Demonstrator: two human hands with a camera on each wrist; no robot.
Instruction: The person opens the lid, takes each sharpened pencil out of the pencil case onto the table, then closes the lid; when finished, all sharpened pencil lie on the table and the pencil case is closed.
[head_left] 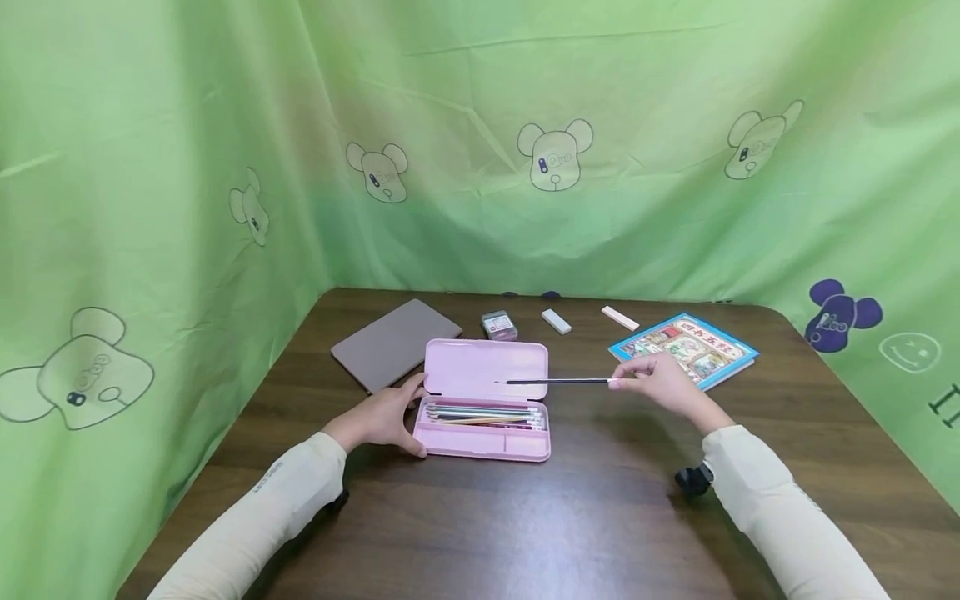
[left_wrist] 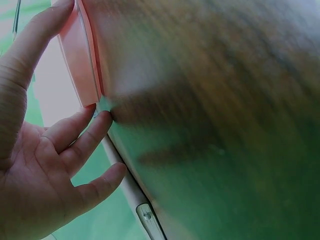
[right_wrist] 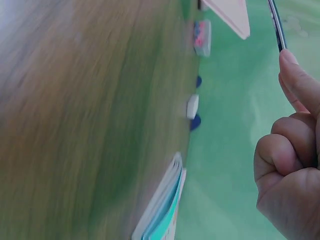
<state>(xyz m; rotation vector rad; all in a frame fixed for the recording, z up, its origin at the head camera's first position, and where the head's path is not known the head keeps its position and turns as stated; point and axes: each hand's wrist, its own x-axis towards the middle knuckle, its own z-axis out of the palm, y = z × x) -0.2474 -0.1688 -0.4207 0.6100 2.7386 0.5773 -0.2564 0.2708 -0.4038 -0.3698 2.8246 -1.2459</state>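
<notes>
A pink pencil case (head_left: 480,446) lies with its lid (head_left: 486,367) raised, several pencils (head_left: 483,415) in its tray. My left hand (head_left: 382,417) grips the case's left end, thumb at the front corner and fingers toward the hinge side. In the left wrist view, the thumb and fingertips of that hand (left_wrist: 55,145) meet the case's pink side (left_wrist: 82,55). Between thumb and forefinger, my right hand (head_left: 660,383) pinches a dark pencil (head_left: 558,381) by its right end. The pencil is level, its point to the left, overlapping the lid in the head view.
A grey flat notebook-like slab (head_left: 397,342) lies behind the left hand. Along the back are a small clear box (head_left: 499,326), a white eraser-like block (head_left: 556,321) and a pale pink strip (head_left: 620,317). A colourful book (head_left: 686,346) lies behind the right hand. Green cloth surrounds the table (head_left: 480,525).
</notes>
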